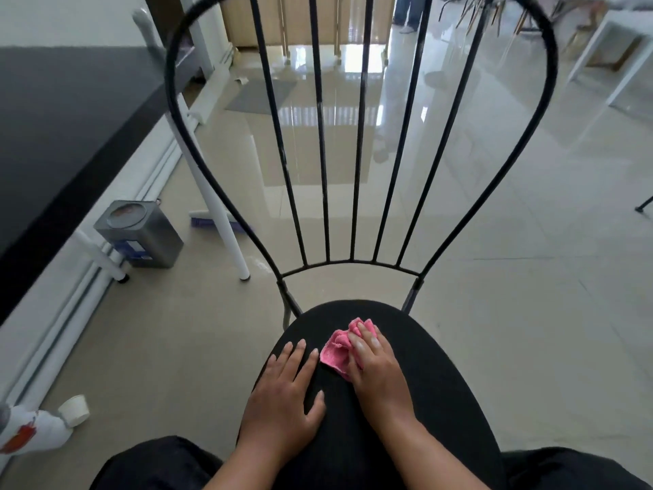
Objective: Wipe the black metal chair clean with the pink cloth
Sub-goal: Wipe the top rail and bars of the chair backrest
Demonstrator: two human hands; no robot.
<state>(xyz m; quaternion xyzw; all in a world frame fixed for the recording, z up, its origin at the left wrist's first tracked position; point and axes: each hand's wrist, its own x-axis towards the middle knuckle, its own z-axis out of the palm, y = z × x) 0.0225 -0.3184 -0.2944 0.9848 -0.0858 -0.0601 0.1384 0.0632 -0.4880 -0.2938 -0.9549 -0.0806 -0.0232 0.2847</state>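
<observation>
Head view looks down over the glossy tiled floor (512, 277), which fills most of the scene and reflects light from the far end of the room. Along the left side runs a dark table (60, 136) on white legs. The black metal chair (360, 136) stands in the middle, its looped back frame with thin upright bars rising toward the top edge, and its round black seat (434, 376) lying near the bottom edge. On the floor under the table's near edge sits a square metal tin (141, 235) with a round lid. At the lower left corner lies a white bottle (39, 429) with a red mark, tipped on its side, its open neck pointing toward the chair. Far off, near the top edge, a person's legs in jeans (410, 12) are partly visible.

Left hand (282, 401) lies flat on the left half of the seat, fingers spread and straight, grasping nothing. Right hand (374, 362) presses down on the pink cloth (335, 351), fingers curled over its bunched folds. The cloth rests on the seat near its centre, toward the back edge, with a loose corner showing just beside the left hand's fingertips.
</observation>
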